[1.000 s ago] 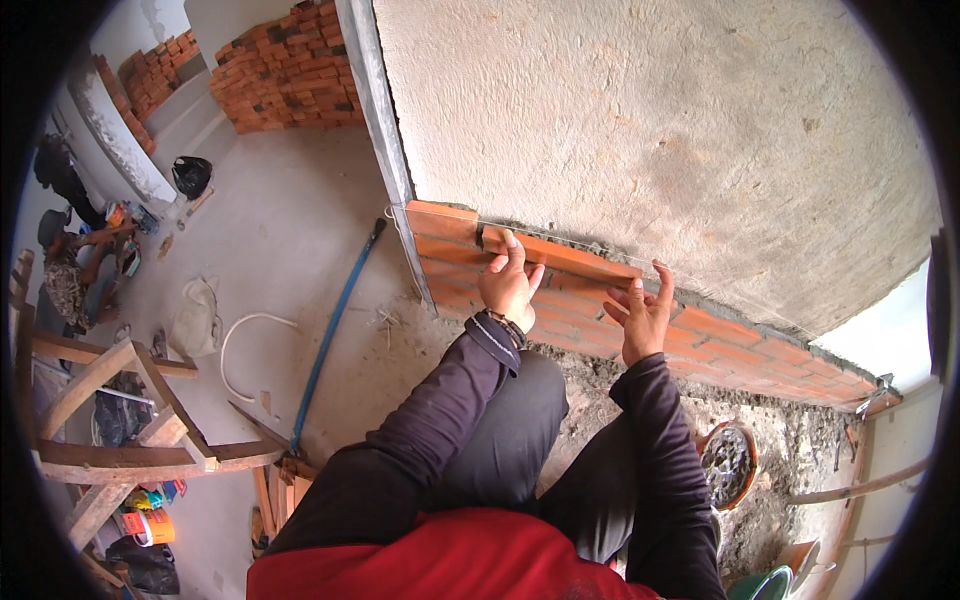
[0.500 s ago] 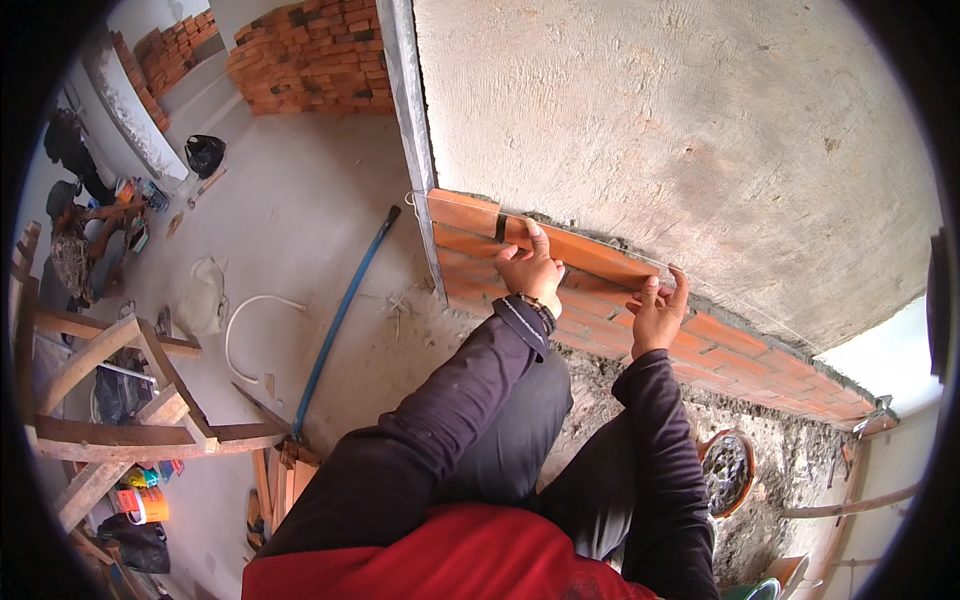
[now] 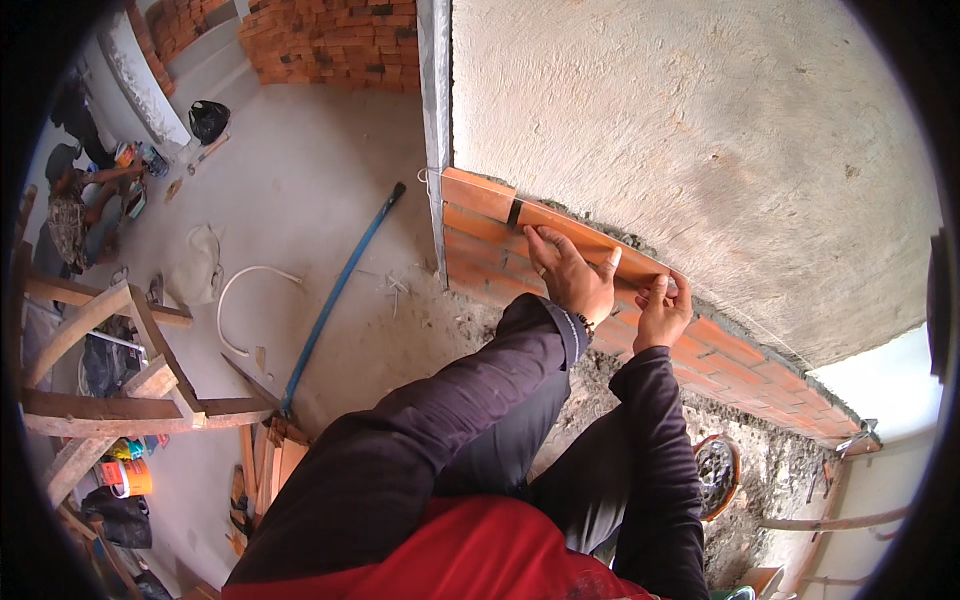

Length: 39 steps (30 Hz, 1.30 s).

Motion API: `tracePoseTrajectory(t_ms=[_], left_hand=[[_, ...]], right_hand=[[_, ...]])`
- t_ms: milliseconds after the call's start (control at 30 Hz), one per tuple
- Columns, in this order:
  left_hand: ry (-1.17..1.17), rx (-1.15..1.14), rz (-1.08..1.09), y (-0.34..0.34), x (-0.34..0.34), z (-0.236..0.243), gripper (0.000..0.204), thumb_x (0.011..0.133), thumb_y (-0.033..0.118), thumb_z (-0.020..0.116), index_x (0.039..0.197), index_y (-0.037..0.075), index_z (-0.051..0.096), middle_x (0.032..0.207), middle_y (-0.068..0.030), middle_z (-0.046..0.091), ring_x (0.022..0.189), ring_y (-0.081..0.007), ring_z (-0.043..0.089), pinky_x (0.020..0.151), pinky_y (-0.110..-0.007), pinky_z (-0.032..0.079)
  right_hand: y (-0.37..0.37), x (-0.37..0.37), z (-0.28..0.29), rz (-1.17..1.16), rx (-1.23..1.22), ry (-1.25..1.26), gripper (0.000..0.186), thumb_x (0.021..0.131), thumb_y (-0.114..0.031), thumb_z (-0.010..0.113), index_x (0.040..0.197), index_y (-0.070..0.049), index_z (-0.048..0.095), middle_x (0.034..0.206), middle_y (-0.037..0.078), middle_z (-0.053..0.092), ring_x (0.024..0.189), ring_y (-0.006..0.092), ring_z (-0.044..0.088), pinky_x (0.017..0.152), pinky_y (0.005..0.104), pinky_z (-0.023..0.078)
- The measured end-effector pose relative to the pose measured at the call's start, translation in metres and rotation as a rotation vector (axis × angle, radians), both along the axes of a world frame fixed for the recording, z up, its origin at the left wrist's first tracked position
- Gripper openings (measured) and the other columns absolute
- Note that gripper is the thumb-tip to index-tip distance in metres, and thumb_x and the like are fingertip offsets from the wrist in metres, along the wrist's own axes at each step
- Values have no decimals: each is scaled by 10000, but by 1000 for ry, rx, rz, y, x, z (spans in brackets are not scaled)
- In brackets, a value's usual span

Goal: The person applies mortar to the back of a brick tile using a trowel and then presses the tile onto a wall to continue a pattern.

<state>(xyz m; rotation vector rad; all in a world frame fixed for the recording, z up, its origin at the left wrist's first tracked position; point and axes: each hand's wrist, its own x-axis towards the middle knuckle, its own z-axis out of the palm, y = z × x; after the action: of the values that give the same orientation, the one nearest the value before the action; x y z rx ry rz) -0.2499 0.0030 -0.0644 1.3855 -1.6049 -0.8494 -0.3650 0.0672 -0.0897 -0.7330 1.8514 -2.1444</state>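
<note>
A low wall of orange bricks (image 3: 735, 362) runs along the foot of a plastered wall. On its top course lies a long orange brick (image 3: 580, 232), with a dark gap between it and the end brick (image 3: 478, 194). My left hand (image 3: 578, 280) is on the long brick's front edge, fingers bent against its face and thumb apart to the right. Close by, my right hand (image 3: 664, 312) pinches the brick's right end between thumb and fingers. A thin white string (image 3: 765, 328) stretches along the top edge of the course, just behind my fingers.
A grey upright post (image 3: 436, 120) stands at the wall's left end. Below the wall sits an orange-rimmed tub of mortar (image 3: 718, 478). A blue pipe (image 3: 340, 290) and a wooden trestle (image 3: 150, 408) are to my left. Another person (image 3: 75, 215) sits farther off.
My left hand has turned over and slid right along the brick, its raised finger coming off the top edge near the string. The right hand stays at the brick's right end.
</note>
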Motion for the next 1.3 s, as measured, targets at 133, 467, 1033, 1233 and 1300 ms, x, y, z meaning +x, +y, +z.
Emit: tracePoseTrajectory(t_ms=[133,467,1033,1233,1300], left_hand=[[-25,-147,21,-2,-9,-14,1219,831,548,688,1475,-118,-104,1509,-409,-138,1441,-524,-76,1182,-548,53],[-56,-368,85,-3,-28,-43,1377,724,737,631,1472,-49,-217,1505,-415,-152,1432,-538,-111,1171,-586,38],[0,-414,55,-8,-26,-41,1378,713,759,620,1483,-54,-183,1501,-426,-129,1430,-541,-112,1166,-599,26],[-99,-418,77,-4,-25,-39,1372,704,777,603,1492,-66,-139,1499,-439,-94,1430,-554,-81,1137,-643,53],[-110,-400,87,-4,-27,-37,1374,701,775,609,1494,-66,-134,1501,-438,-88,1433,-551,-77,1126,-658,62]], right_hand=[[-1,-5,-4,-19,-8,26,302,942,-155,664,1195,-6,594,828,29,581,686,130,645,573,253,563],[3,-15,-3,-3,-12,-35,291,899,-149,721,1141,-1,657,890,48,632,688,119,640,554,244,542],[1,-15,-7,58,-134,-72,257,899,-89,705,1113,39,646,922,48,664,670,86,600,582,242,516],[0,-15,-2,52,-118,-112,190,899,-58,691,1060,34,647,1097,114,679,669,89,603,575,244,532],[-1,-18,0,65,-104,-109,171,900,-49,685,1047,29,648,1149,133,671,677,90,607,573,244,536]])
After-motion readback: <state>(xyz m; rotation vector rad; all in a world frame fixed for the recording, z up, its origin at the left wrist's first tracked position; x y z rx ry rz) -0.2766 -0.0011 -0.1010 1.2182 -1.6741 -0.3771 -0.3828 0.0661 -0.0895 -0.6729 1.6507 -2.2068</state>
